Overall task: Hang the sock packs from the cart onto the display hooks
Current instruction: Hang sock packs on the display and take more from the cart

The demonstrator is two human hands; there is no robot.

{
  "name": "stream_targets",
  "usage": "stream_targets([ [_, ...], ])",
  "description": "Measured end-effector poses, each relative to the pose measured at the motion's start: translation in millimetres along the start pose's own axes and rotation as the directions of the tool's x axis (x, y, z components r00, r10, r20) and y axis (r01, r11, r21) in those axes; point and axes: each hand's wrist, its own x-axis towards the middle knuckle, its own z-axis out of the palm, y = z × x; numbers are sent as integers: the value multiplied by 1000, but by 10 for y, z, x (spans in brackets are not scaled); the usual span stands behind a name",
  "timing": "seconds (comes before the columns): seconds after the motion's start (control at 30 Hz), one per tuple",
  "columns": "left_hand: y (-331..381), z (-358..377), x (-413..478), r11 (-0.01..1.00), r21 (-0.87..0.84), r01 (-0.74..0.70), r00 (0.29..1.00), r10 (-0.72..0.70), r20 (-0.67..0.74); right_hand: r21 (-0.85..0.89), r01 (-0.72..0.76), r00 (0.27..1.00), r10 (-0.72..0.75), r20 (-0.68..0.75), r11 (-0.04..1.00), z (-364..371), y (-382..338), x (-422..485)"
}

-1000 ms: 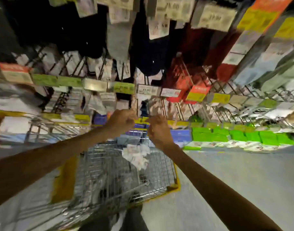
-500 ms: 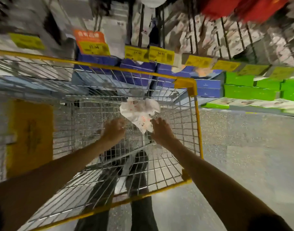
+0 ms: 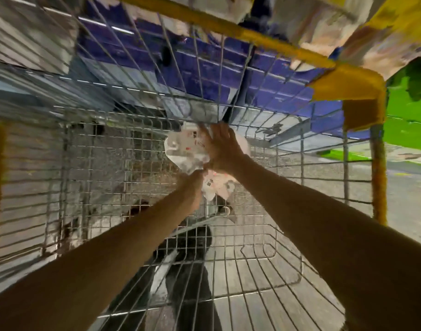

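A small heap of white sock packs [image 3: 184,152] with red print lies on the wire floor of the cart [image 3: 271,39], near its far wall. A second pack [image 3: 216,185] pokes out below it. My right hand [image 3: 220,149] lies on top of the heap with its fingers spread and fairly straight. My left hand [image 3: 196,179] reaches under the lower edge of the top pack; its fingers are hidden by the packs and by my right hand. No display hooks are in view.
The cart is a wire basket with a yellow rim, its corner [image 3: 357,89] at the upper right. Blue boxes [image 3: 228,75] and green boxes [image 3: 410,108] on low shelves show through the mesh. Grey floor [image 3: 407,187] lies to the right. The picture is blurred.
My view has swung down from the hooks into the cart. Both hands dropped from the display to the sock packs; the right one now lies on the heap, the left one under it.
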Motion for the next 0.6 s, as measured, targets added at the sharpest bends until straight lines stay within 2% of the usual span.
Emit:
stream_targets([
  [0.1,-45,38,184,996,-82,-33,999,30,-35,8,-41,998,40,50,999,-25,-55,95],
  [0.23,-5,62,97,979,-172,-111,987,89,-131,144,-13,993,30,-113,989,-40,-80,-36],
  [0.33,78,20,-3,982,-183,-46,999,42,-25,359,-54,988,102,-116,932,-117,9,-186],
  [0.43,90,-132,-28,983,80,-164,986,164,12,529,-141,982,187,-33,837,-119,85,-396],
  [0.5,201,-387,-79,891,347,-293,956,283,81,511,-132,983,177,-40,849,-113,127,-559],
  [0.53,290,-551,-77,797,492,-349,937,307,167,470,-99,987,146,-64,877,-121,140,-634],
  [0.57,406,-743,-60,660,645,-384,923,275,268,408,-43,988,99,-117,912,-140,142,-697],
  [0.6,548,-904,-80,502,776,-382,923,178,340,331,33,979,36,-200,943,-158,141,-743],
])
